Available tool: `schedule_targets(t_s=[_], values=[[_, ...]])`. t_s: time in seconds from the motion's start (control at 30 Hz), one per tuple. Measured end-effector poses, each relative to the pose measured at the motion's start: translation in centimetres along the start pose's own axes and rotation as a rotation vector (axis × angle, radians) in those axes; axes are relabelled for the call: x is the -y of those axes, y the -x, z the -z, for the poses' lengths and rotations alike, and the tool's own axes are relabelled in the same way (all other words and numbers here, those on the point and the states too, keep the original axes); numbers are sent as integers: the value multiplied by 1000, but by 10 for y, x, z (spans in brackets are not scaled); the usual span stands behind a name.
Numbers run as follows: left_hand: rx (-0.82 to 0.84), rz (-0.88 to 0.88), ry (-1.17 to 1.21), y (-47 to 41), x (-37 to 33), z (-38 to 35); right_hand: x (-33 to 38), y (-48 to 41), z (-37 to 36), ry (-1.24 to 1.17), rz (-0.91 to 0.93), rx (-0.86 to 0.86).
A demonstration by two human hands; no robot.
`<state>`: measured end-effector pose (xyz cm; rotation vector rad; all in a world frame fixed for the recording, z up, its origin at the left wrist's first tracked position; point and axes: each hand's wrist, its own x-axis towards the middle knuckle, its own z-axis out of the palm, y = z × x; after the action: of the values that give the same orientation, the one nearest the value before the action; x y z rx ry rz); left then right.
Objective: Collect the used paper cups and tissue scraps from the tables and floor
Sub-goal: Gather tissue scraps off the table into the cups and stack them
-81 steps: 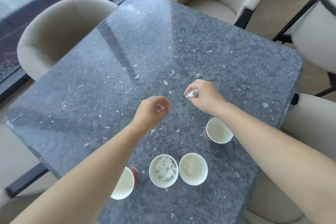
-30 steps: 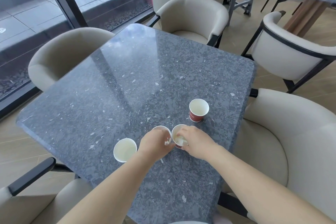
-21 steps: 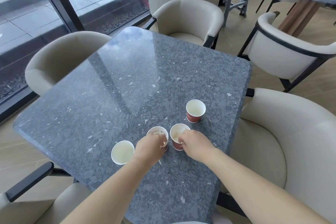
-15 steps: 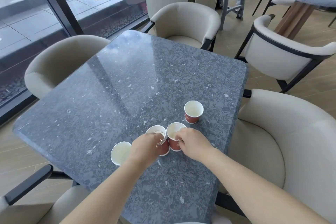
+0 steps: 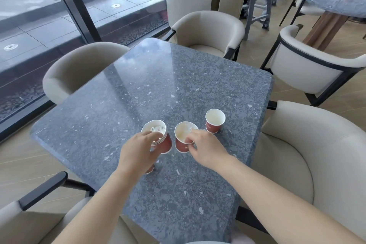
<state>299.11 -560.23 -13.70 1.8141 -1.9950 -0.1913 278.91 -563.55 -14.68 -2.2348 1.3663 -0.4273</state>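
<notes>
Two red paper cups are gripped, one per hand, at the near centre of the grey worktop [image 5: 158,89].

The left hand [image 5: 138,154] has its fingers curled round the wall of the left cup [image 5: 165,143]. This cup is tilted and contains white tissue scraps [image 5: 157,129]. The right hand [image 5: 206,149] pinches the near rim of the middle cup [image 5: 181,145] between thumb and forefinger, with the remaining fingers loosely curled. The middle cup stands just right of the left cup, apart from it, with whitish material inside. The right cup [image 5: 213,128] stands upright and untouched just beyond the right hand, nearer the right edge. A fourth cup [image 5: 150,170] shows only as a red base under the left hand; contact with that hand cannot be determined.
</notes>
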Motion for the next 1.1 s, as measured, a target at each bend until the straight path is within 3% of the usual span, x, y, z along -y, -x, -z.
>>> schedule_targets(t_s=[0.83,1.1], values=[[-51,175,-24,30,27,21,31,-11,-21,30,32,13],[131,216,-100,38,39,7,32,-15,-26,32,37,17]])
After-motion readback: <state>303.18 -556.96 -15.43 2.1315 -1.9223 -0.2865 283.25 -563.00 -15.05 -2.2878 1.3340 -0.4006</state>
